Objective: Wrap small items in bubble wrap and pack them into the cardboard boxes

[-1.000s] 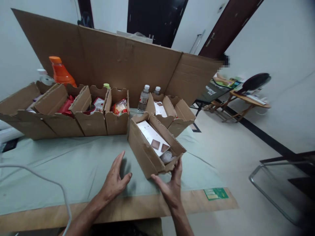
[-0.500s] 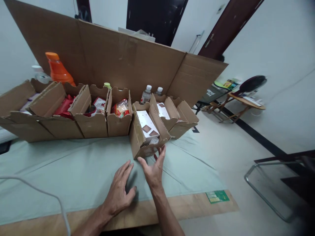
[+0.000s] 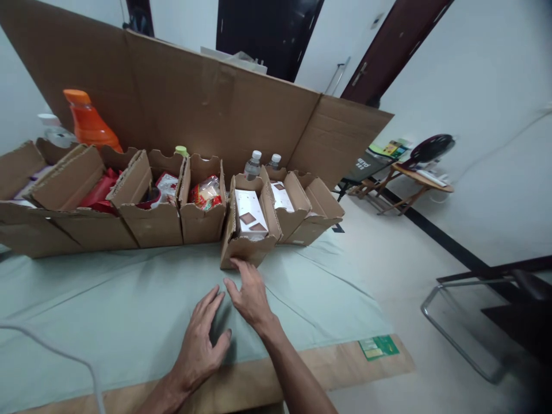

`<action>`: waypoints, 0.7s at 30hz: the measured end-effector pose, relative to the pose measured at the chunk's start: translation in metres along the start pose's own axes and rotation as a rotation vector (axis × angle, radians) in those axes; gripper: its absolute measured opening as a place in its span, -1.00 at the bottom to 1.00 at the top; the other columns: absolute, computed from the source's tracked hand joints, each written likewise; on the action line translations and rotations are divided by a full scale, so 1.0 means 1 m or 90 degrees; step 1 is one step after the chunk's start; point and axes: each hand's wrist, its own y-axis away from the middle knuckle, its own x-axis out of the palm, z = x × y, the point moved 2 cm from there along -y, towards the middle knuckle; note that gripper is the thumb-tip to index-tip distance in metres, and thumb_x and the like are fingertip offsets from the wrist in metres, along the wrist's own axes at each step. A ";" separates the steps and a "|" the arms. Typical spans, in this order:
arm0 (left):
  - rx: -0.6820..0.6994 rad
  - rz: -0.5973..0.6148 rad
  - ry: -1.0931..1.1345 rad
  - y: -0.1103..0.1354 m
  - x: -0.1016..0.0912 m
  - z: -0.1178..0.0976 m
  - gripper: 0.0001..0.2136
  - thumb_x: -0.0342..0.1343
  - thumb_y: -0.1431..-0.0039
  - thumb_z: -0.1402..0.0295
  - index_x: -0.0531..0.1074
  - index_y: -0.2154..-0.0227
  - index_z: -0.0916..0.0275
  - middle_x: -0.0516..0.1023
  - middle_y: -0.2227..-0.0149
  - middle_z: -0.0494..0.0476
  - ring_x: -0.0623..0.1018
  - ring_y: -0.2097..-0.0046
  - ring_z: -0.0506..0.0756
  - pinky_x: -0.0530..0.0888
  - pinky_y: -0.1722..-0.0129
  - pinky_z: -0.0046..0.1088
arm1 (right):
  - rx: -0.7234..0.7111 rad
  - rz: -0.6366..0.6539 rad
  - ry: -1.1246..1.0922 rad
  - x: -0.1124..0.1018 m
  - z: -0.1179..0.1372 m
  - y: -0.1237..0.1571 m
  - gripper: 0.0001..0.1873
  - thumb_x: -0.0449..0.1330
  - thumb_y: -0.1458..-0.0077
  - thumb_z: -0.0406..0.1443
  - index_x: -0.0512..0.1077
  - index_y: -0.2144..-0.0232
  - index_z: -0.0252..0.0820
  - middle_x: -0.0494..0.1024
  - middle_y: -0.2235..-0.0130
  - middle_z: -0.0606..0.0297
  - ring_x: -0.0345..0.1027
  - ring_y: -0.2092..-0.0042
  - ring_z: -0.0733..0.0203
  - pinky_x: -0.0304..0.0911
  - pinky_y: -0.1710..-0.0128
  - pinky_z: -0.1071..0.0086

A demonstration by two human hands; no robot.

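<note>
My right hand (image 3: 248, 293) reaches forward with its fingers stretched out, the fingertips touching the front wall of a small cardboard box (image 3: 244, 250). That box holds a white packet with brown squares (image 3: 250, 214) and stands in a row of open cardboard boxes. My left hand (image 3: 202, 339) lies flat and open on the pale green cloth (image 3: 107, 310), just left of my right wrist, holding nothing.
Other boxes in the row hold red and white snack packets (image 3: 206, 192). An orange bottle (image 3: 88, 123) and water bottles (image 3: 253, 164) stand behind them, before a tall cardboard sheet (image 3: 207, 109). A white cable (image 3: 56, 351) crosses the cloth at left. A metal chair frame (image 3: 466, 328) stands right.
My right hand has pushed the box with the white packet away from me and straightened it into the row. My left hand has stayed on the cloth, shifting slightly right.
</note>
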 end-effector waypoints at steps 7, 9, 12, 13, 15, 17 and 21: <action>0.005 0.004 -0.016 0.002 0.002 0.001 -0.39 0.10 -0.15 0.45 0.25 -0.30 0.17 0.31 -0.36 0.36 0.35 -0.35 0.34 0.42 -0.25 0.11 | 0.004 0.080 0.086 -0.004 -0.013 -0.044 -0.49 0.20 -0.19 -0.36 0.37 -0.19 -0.28 0.54 -0.13 0.02 0.40 -0.12 -0.13 0.30 -0.16 0.01; 0.004 0.004 -0.022 0.002 0.002 0.000 -0.39 0.10 -0.14 0.46 0.26 -0.30 0.16 0.31 -0.36 0.34 0.35 -0.35 0.34 0.43 -0.24 0.11 | 0.011 0.083 0.098 -0.005 -0.022 -0.053 -0.46 0.20 -0.19 -0.35 0.35 -0.22 -0.28 0.52 -0.17 0.00 0.39 -0.15 -0.13 0.29 -0.17 0.01; 0.005 -0.001 -0.028 0.002 0.000 -0.002 -0.39 0.10 -0.14 0.47 0.27 -0.30 0.14 0.32 -0.35 0.32 0.36 -0.34 0.33 0.45 -0.22 0.09 | 0.016 0.084 0.089 -0.010 -0.033 -0.055 -0.44 0.23 -0.15 -0.35 0.36 -0.21 -0.29 0.50 -0.19 -0.03 0.38 -0.18 -0.14 0.30 -0.18 0.01; 0.007 -0.003 -0.027 0.001 0.000 -0.003 -0.39 0.10 -0.14 0.48 0.27 -0.30 0.13 0.33 -0.35 0.31 0.37 -0.34 0.33 0.47 -0.21 0.07 | 0.014 0.081 0.073 -0.013 -0.034 -0.053 -0.48 0.23 -0.15 -0.34 0.40 -0.17 -0.27 0.52 -0.17 -0.02 0.40 -0.16 -0.13 0.31 -0.17 0.02; 0.013 -0.008 -0.022 0.000 -0.002 -0.005 -0.39 0.10 -0.14 0.48 0.27 -0.29 0.12 0.34 -0.34 0.31 0.40 -0.32 0.32 0.51 -0.18 0.03 | -0.003 0.058 0.017 -0.022 -0.026 -0.050 -0.59 0.20 -0.19 -0.33 0.46 -0.09 -0.22 0.59 -0.07 0.05 0.49 -0.05 -0.03 0.36 -0.11 0.11; 0.023 -0.024 -0.016 -0.001 -0.002 -0.007 -0.40 0.11 -0.12 0.50 0.30 -0.27 0.11 0.36 -0.33 0.30 0.41 -0.31 0.32 0.51 -0.17 0.03 | -0.039 0.027 -0.046 -0.033 -0.005 -0.053 -0.59 0.14 -0.24 -0.31 0.43 -0.13 -0.17 0.64 0.04 0.15 0.54 0.13 0.13 0.40 0.00 0.24; 0.039 -0.108 -0.008 -0.003 -0.003 -0.008 -0.49 0.07 -0.16 0.52 0.36 -0.19 0.11 0.38 -0.30 0.29 0.35 -0.34 0.34 0.46 -0.20 0.09 | -0.081 0.055 -0.014 -0.040 0.056 -0.094 -0.37 0.08 -0.30 -0.30 0.12 -0.38 -0.11 0.66 0.21 0.31 0.55 0.24 0.17 0.37 0.14 0.33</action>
